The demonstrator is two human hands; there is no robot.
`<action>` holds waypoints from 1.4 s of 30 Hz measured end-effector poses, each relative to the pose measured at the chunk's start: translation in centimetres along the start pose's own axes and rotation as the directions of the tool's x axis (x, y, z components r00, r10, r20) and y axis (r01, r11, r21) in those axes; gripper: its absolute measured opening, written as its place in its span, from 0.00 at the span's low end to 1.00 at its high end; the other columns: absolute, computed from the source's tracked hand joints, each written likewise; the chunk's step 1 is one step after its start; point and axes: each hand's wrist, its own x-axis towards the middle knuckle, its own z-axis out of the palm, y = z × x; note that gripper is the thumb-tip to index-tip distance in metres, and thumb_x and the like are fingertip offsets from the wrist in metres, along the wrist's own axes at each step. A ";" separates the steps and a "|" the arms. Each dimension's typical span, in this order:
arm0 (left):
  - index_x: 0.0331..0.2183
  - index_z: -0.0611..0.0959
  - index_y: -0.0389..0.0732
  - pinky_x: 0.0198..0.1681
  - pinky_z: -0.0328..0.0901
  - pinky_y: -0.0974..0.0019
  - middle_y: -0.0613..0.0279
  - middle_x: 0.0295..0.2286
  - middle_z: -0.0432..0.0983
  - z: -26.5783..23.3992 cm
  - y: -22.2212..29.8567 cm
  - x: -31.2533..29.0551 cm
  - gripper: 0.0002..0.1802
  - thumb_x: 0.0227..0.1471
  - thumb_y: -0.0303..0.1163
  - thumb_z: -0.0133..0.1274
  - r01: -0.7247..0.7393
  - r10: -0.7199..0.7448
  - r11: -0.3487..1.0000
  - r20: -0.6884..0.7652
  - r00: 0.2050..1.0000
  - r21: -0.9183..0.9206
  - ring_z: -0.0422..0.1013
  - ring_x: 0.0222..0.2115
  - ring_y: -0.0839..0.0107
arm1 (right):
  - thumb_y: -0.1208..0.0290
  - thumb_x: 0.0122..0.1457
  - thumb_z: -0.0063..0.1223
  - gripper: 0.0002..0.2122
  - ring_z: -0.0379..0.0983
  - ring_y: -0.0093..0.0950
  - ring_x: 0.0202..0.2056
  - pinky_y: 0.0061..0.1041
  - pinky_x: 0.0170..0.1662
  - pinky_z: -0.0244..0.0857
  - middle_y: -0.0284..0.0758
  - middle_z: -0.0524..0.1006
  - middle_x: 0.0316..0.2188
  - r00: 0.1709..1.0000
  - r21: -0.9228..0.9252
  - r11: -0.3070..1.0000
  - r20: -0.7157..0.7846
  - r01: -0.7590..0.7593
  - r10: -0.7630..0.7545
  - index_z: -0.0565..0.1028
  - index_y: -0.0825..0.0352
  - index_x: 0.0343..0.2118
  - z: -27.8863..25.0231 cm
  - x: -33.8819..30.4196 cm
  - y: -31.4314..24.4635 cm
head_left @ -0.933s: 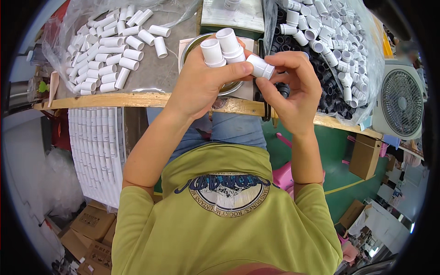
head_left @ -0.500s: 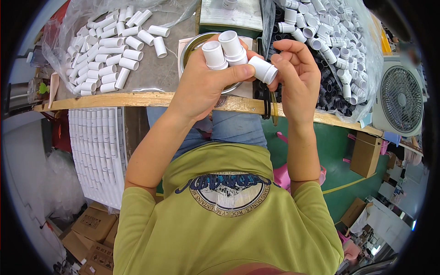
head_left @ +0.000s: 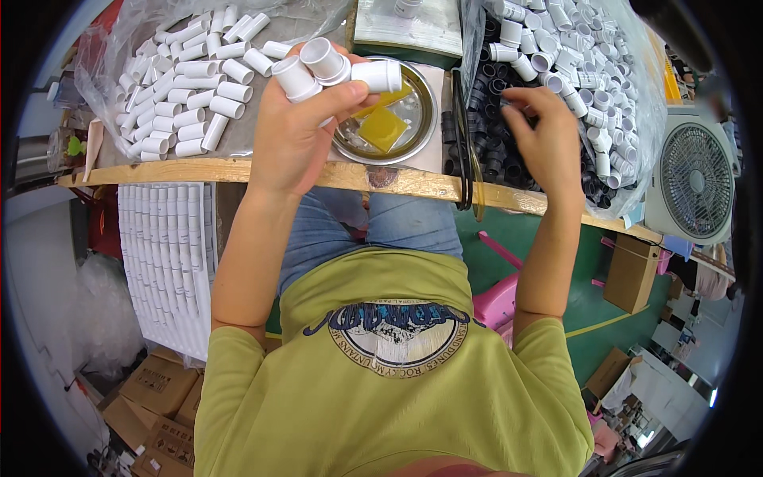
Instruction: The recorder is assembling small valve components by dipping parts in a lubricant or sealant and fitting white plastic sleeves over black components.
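Above the near edge of the workbench, a long strip of pale bare wood (head_left: 413, 182), the left hand (head_left: 292, 139) is clasped around three short white plastic tube fittings with stepped collars: a tilted one (head_left: 320, 58) at the top, a second (head_left: 295, 78) to its left, and a third (head_left: 377, 76) lying sideways past the thumb tip and pointing right. Partly beneath that last fitting sits a round, shallow metal dish (head_left: 430, 119) with a shiny rim, holding a yellow square block (head_left: 383, 129). The right hand (head_left: 548, 131) is well apart from the left, over a heap of small black plastic fittings (head_left: 477, 99), with its thumb and forefinger parted; whether the fingertips touch one of the black pieces, I cannot tell. Beyond that hand, a mass of white plastic fittings (head_left: 588, 79) lies against a clear plastic bag (head_left: 653, 95), and a grey box fan (head_left: 695, 171) stands just to the right. On the left side of the bench, plain white plastic tubes (head_left: 191, 118) lie in a loose pile. Thin dark cords (head_left: 466, 171) hang over the wooden edge between the dish and the black heap.
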 end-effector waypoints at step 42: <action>0.39 0.74 0.38 0.39 0.67 0.61 0.54 0.31 0.76 -6.6 2.2 1.5 0.19 0.43 0.27 0.59 -0.125 0.340 0.075 0.093 0.936 0.989 0.74 0.33 0.56 | 0.81 0.51 0.50 0.16 0.67 0.27 0.32 0.25 0.43 0.59 0.32 0.75 0.28 0.811 0.016 0.825 0.174 0.565 -0.559 0.69 0.66 0.44 6.4 4.4 -8.5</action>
